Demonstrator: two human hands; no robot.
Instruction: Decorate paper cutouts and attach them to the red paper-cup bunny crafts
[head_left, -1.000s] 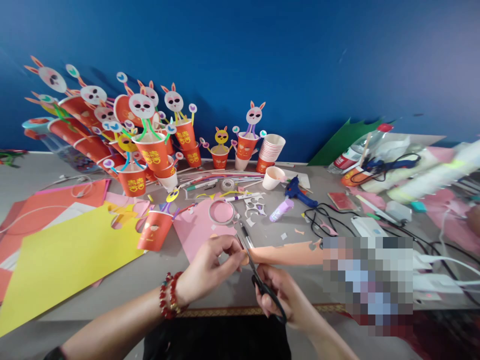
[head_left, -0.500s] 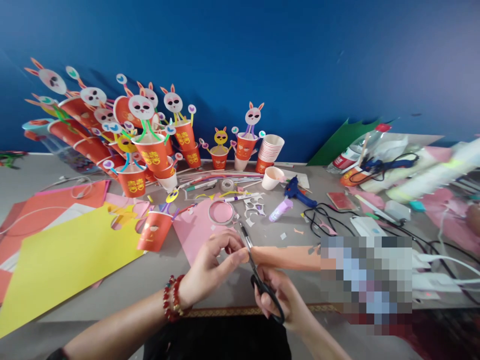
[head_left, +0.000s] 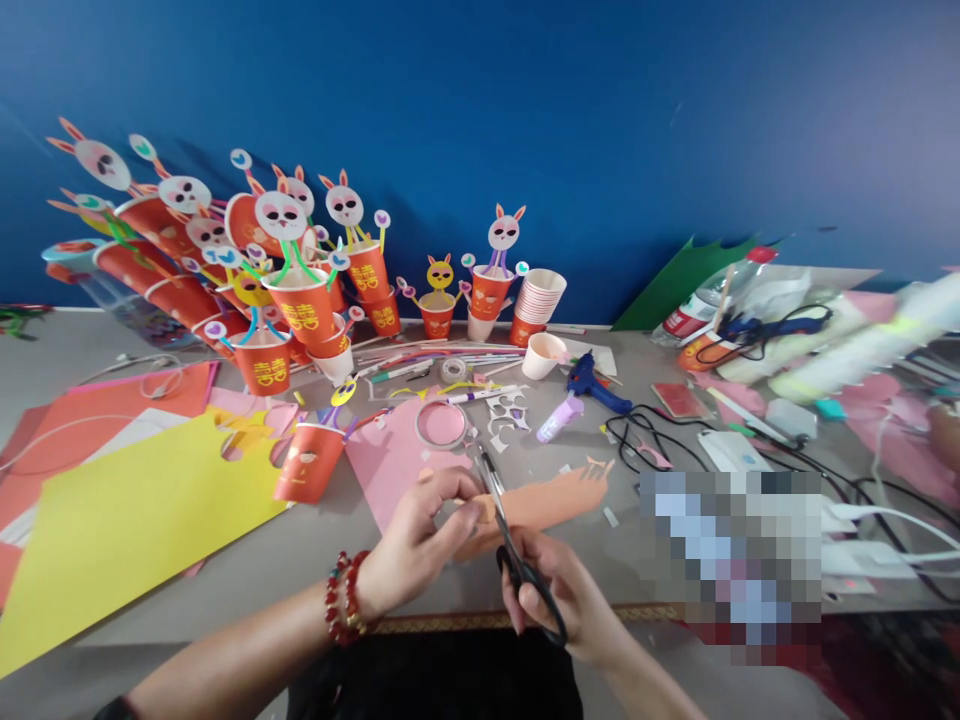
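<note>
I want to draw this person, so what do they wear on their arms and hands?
The left hand has a bracelet of round red beads at its wrist, with a few golden ones. Both forearms are bare, no sleeves showing. A dark band wraps the left arm at the picture's edge. The right hand shows no ring or bracelet.

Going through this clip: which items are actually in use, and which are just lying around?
In use: left hand pinching orange paper strip; right hand holding scissors.
Lying about: glue gun, tape roll, yellow sheet, stacked cups, tipped orange cup.
</note>
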